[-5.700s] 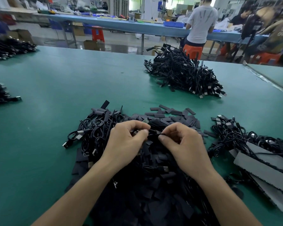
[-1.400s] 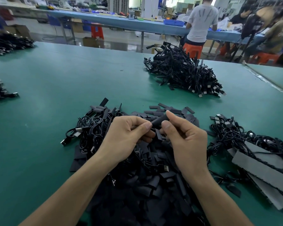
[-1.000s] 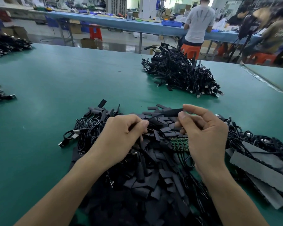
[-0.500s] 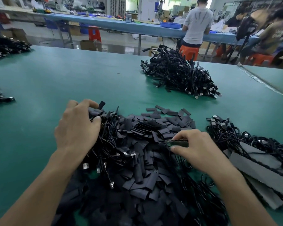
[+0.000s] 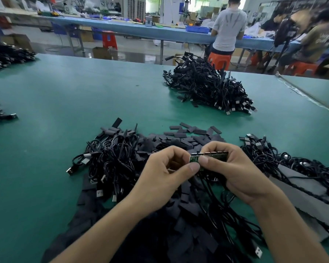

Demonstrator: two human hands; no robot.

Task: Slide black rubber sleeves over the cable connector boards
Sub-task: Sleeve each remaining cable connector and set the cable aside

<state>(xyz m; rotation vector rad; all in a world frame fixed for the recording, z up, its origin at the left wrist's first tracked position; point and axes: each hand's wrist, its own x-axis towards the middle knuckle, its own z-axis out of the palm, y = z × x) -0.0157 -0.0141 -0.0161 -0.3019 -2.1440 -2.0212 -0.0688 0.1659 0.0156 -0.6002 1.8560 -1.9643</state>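
Note:
Both hands meet over a heap of flat black rubber sleeves (image 5: 188,141) on the green table (image 5: 65,111). My right hand (image 5: 230,171) grips a green strip of connector boards (image 5: 211,156), its thumb pressed on the strip's left part. My left hand (image 5: 165,177) pinches the strip's left end between thumb and curled fingers. Black cables hang from the boards down under my right hand. No sleeve sits on the boards that show.
A tangle of black USB cables (image 5: 110,160) lies left of my hands, another bundle (image 5: 285,160) on grey foam strips (image 5: 302,194) at the right. A big cable pile (image 5: 207,88) sits farther back. More piles lie at the far left. People work at a blue bench behind.
My left hand left the cable tangle on the left and came to the board strip. My right hand lifted the strip from the sleeve heap; both now hold it.

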